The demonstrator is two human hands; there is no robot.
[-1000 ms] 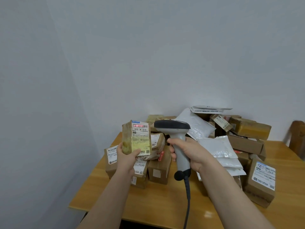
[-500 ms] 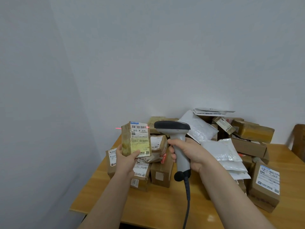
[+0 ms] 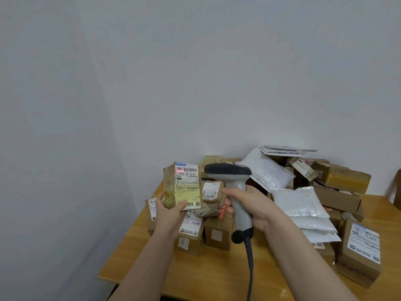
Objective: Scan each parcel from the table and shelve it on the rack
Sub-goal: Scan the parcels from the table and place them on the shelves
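The upright, tape-wrapped brown cardboard parcel (image 3: 186, 187) is gripped by the left hand (image 3: 169, 213), at nine o'clock from the grey handheld scanner (image 3: 227, 170) clasped in the right hand (image 3: 251, 205).

Left hand (image 3: 171, 216) is holding up a small tape-wrapped parcel (image 3: 182, 190) by its bottom end, label facing the camera. There's a red scan line (image 3: 180, 169) sitting on the left part of the top barcode. Right hand (image 3: 253, 209) is wrapped round the handle of a grey handheld scanner (image 3: 235, 185), dark head pointed at the parcel, cable (image 3: 250, 263) dangling down. Behind both, the wooden tabletop (image 3: 217, 279) is heaped with cardboard boxes (image 3: 219, 233) and white bubble mailers (image 3: 301, 205) — one labelled box (image 3: 360, 257) sits near the right edge.
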